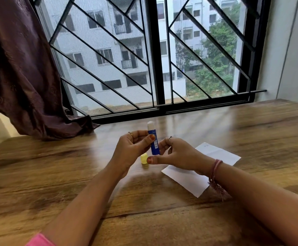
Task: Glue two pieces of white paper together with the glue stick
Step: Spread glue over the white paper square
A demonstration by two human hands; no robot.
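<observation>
A blue glue stick (154, 145) stands upright in the air above the wooden table (73, 174), its white glue tip bare at the top. My left hand (132, 150) pinches its upper body with thumb and fingers. My right hand (176, 153) holds its lower end. The yellow cap (144, 158) stands on the table just below my hands. White paper (221, 153) lies flat on the table under and behind my right wrist; whether it is one sheet or two overlapping I cannot tell.
A barred window (155, 59) runs along the table's far edge. A dark purple curtain (20, 77) hangs at the left and rests on the table's back left corner. A wall (295, 50) closes the right side.
</observation>
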